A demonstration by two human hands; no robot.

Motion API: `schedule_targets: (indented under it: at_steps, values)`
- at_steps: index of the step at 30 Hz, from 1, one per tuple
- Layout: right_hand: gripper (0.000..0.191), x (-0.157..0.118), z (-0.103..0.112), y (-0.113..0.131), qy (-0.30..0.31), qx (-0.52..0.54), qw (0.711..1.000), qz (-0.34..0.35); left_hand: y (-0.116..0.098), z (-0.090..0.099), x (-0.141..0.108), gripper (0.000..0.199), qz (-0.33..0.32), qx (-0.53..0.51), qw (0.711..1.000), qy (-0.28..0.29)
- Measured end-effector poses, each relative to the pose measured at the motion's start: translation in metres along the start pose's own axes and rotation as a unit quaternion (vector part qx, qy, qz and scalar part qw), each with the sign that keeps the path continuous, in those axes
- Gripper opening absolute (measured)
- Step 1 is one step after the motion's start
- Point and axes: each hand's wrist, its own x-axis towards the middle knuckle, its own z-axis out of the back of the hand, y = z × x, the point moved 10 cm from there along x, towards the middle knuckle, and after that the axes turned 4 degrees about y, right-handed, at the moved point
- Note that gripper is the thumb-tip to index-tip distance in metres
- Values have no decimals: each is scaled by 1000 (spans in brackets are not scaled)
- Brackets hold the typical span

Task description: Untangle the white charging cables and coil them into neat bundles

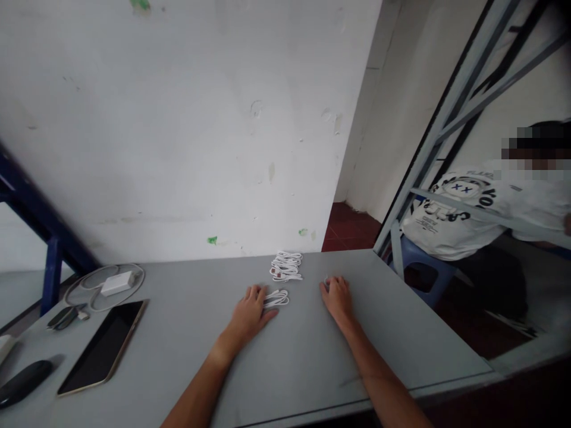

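Observation:
A coiled white cable (279,298) lies on the grey table, its left end covered by my left hand (253,310). The fingers of that hand curl over the end of the coil, and the thumb sticks out along its near side. Farther right, my right hand (338,295) rests on the tabletop with fingers bent together. Something small and pale shows at its fingertips, too small to name. Beyond my hands, near the wall, several bundled white cables (288,265) sit in a row, with reddish-brown plug ends at the front left.
On the left are a white power adapter (118,283) with a looped cable, a tablet (104,348), a dark mouse (25,382) and a small dark object (65,317). A white wall (200,131) backs the table. Right of a metal frame (439,128), a person sits on a blue stool (422,267).

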Motion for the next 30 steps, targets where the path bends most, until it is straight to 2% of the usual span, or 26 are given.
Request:
schedule_targets:
  at_steps: [5, 10, 14, 18, 21, 23, 26, 30]
  values:
    - [8, -1, -5, 9, 4, -14, 999, 34, 17, 9, -6, 65, -38, -79, 996, 7]
    - [17, -8, -5, 13, 20, -19, 998, 53, 29, 17, -8, 45, -24, -86, 996, 15]
    - [20, -16, -3, 23, 18, 20, 998, 48, 17, 18, -5, 37, -36, -85, 996, 2]
    - [15, -27, 3, 57, 15, 97, 993, 71, 3, 11, 1, 25, -52, -90, 995, -5]
    - [11, -43, 11, 94, 21, 290, 948, 132, -1, 2, 4, 20, -49, -78, 996, -3]
    - [11, -52, 11, 111, 47, 366, 919, 139, -2, -3, 6, 17, -43, -60, 997, 0]
    - [8, -61, 2, 123, 93, 402, 904, 113, -6, -9, 7, 15, -36, -31, 999, 6]
    - [9, -62, -9, 122, 118, 381, 915, 53, -16, -15, 9, 18, -26, -6, 999, 30]
